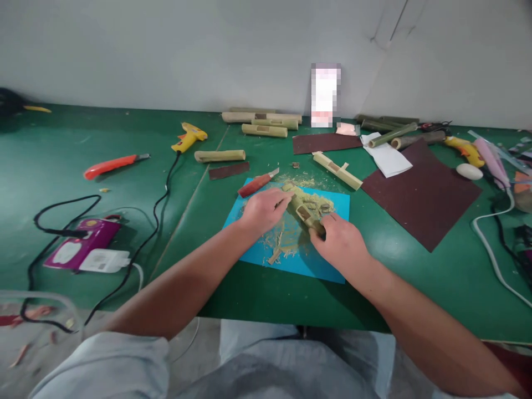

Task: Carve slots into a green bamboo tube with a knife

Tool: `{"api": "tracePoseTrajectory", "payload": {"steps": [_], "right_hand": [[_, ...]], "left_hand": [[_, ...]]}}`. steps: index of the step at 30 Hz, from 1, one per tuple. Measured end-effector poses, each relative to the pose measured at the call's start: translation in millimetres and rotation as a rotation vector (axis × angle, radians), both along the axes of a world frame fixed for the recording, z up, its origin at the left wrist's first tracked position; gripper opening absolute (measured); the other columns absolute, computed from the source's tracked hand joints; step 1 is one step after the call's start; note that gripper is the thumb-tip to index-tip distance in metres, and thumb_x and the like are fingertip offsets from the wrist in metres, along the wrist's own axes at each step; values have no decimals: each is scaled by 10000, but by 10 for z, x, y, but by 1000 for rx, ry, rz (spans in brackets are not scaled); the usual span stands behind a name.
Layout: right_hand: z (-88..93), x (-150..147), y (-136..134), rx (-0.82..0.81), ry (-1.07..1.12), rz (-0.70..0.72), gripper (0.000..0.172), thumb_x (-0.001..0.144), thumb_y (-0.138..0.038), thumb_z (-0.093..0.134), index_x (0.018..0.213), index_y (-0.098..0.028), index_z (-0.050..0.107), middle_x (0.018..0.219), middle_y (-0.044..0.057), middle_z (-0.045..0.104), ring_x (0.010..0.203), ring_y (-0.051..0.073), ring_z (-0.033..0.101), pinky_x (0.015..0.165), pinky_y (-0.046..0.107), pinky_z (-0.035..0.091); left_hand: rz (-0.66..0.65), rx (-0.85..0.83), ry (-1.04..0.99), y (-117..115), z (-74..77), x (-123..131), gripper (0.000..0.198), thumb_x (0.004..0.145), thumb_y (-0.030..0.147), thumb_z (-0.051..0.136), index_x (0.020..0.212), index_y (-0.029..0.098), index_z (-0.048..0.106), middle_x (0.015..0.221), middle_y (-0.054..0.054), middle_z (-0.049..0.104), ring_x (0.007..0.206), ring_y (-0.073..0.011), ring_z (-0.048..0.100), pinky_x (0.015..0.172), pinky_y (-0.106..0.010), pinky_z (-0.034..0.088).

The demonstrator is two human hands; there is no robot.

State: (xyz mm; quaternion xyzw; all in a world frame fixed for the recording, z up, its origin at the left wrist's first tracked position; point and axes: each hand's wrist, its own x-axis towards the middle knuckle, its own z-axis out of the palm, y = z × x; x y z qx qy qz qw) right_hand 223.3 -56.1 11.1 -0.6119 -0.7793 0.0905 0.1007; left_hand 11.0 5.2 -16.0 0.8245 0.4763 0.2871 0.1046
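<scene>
A pale green bamboo tube (296,204) with a rectangular window cut in its side lies slantwise above a blue sheet (328,271). My right hand (344,238) is closed round its near end. My left hand (265,210) has bent fingers pressed together at its far end; its fingertips are partly hidden. Bamboo shavings (286,244) are scattered over the sheet, with small cut chips among them. Just beyond my left hand lies a red-handled carving knife (254,185), its blade pointing away to the right.
Another windowed bamboo tube (337,170) lies beyond the sheet, and several more (266,131) rest by the wall. Dark brown sheets (424,194) are at right. A yellow glue gun (189,137), an orange cutter (112,165) and a purple power strip (83,244) with cords occupy the left.
</scene>
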Motion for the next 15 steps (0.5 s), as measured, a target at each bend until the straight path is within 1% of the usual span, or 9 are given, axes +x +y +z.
{"api": "tracePoseTrajectory", "payload": {"steps": [4,8,11,15], "right_hand": [[5,-1,6,-7,-6,8,236,935,-334,495,911,-152,645,933,90,677,788,200,637,617,312,400],[3,-2,10,-1,-9,-4,232,925,-335,507,909,-150,647,936,100,678,786,207,642,612,315,401],[-3,2,13,2,0,2,222,922,-325,506,896,-156,648,929,98,681,782,207,642,611,316,402],[-16,1,17,10,6,-13,215,909,-337,530,894,-159,650,933,104,685,776,209,642,613,318,404]], "left_hand": [[-72,-7,40,6,7,-16,322,1017,321,468,1179,210,723,1043,-73,765,969,-203,716,843,-313,573],[14,32,28,21,-1,-19,309,1008,313,487,1132,191,742,1025,-75,761,945,-204,717,822,-310,572],[-16,24,64,45,-12,-20,310,1011,306,482,1158,197,731,1022,-69,761,933,-202,715,811,-309,570],[33,56,65,58,-9,-20,297,1007,296,490,1133,190,737,984,-76,756,937,-203,711,819,-305,566]]}}
